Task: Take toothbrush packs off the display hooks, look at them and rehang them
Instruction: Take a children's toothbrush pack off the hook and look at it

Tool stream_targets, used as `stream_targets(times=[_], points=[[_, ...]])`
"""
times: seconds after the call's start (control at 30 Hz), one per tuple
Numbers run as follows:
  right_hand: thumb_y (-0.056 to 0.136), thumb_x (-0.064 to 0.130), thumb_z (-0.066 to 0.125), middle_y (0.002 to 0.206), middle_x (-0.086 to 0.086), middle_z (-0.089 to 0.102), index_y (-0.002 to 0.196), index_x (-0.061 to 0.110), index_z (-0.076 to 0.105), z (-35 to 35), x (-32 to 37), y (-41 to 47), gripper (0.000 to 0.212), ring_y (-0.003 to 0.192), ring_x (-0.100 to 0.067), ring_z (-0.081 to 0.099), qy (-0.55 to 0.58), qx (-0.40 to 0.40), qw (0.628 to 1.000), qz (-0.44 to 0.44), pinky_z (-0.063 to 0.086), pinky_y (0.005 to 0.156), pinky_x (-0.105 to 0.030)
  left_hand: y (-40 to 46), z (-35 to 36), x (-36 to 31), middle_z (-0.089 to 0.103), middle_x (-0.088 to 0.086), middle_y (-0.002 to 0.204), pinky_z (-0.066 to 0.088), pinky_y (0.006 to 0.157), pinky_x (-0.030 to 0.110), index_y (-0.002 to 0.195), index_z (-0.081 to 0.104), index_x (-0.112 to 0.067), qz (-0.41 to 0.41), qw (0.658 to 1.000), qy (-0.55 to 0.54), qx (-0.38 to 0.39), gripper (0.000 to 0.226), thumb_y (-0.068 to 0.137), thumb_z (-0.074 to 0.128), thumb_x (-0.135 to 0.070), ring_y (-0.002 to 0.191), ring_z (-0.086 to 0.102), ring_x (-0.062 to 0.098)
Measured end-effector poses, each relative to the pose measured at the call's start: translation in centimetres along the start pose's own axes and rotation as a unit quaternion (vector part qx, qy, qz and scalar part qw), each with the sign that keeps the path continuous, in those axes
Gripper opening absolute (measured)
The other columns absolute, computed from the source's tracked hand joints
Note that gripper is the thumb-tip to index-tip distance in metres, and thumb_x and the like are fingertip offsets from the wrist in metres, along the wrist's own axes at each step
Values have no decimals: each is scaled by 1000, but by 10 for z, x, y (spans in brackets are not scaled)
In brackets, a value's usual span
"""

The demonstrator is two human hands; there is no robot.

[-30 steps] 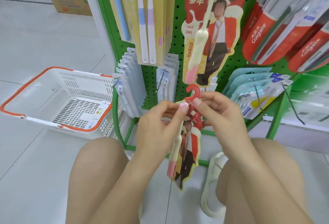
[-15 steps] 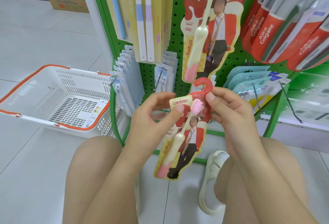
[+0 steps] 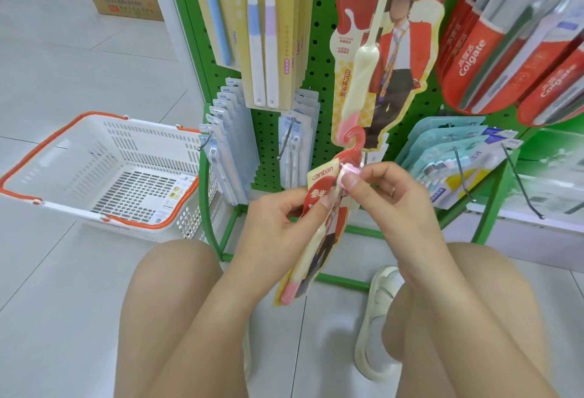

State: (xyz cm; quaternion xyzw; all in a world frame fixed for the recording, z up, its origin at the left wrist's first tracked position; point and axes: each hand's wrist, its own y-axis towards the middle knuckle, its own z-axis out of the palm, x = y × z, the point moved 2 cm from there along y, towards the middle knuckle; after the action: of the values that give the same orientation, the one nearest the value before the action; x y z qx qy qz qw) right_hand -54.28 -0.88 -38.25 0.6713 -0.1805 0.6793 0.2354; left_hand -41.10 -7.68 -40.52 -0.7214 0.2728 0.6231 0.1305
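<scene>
White plastic with orange rims, a shopping basket [image 3: 104, 173] sits on the floor left of the green pegboard rack [image 3: 319, 59]. The left hand [image 3: 278, 224] pinches the red Canban toothbrush pack [image 3: 319, 230] with thumb on its front, fingers curled behind. The pack hangs tilted, off the hooks, in front of the knees: red hanger loop on top, cream-and-pink brush, printed figure. The right hand [image 3: 385, 198] pinches its upper edge at the pink brush head. A matching pack [image 3: 385, 50] hangs on the rack above.
</scene>
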Motion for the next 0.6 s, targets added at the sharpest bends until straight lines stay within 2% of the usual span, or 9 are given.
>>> stream_targets(times=[0.1, 0.2, 0.37, 0.43, 0.5, 0.6], points=[[75, 25, 68, 70, 10, 69, 91, -1, 60, -2, 1, -1, 32, 67, 3, 64, 17, 1, 1000, -6, 47, 64, -11, 0, 1, -1, 69, 12, 75, 47, 62, 29, 80, 74, -10, 1, 1000, -12, 6, 27, 86, 62, -34, 66, 56, 8], [69, 32, 66, 72, 9, 70, 91, 1, 62, -2, 2, -1, 38, 69, 1, 66, 14, -3, 1000, -4, 50, 66, -13, 0, 1, 0, 72, 11, 78, 54, 68, 39, 83, 76, -13, -9, 1000, -15, 12, 23, 86, 63, -32, 70, 60, 10], [66, 33, 69, 74, 6, 71, 85, 9, 64, -2, 3, -1, 31, 70, -2, 67, 15, -22, 1000, -7, 52, 68, -16, -1, 1, -4, 76, 2, 83, 57, 79, 40, 90, 76, -19, -32, 999, -31, 25, 10, 90, 67, -23, 81, 72, 16], [64, 34, 72, 79, 4, 72, 83, 13, 65, -5, 3, -1, 29, 75, -5, 67, 9, -41, 999, -21, 51, 71, -17, 0, -1, -2, 76, -1, 86, 58, 79, 36, 94, 75, -21, -47, 997, -23, 54, 15, 84, 69, -30, 86, 72, 20], [64, 35, 73, 79, 5, 72, 82, 15, 65, -8, 4, -1, 27, 77, -6, 67, 7, -64, 997, -35, 50, 72, -17, 0, -3, 1, 75, -4, 83, 57, 75, 35, 91, 73, -25, -65, 993, 22, 94, 20, 75, 70, -37, 83, 71, 16], [67, 32, 74, 69, 11, 70, 83, 15, 63, -10, 8, -1, 26, 70, -1, 65, 25, -69, 996, -48, 49, 67, -14, -1, -3, 7, 74, 2, 85, 54, 82, 49, 88, 72, -22, -80, 985, 83, 129, 24, 71, 71, -40, 85, 70, 23]])
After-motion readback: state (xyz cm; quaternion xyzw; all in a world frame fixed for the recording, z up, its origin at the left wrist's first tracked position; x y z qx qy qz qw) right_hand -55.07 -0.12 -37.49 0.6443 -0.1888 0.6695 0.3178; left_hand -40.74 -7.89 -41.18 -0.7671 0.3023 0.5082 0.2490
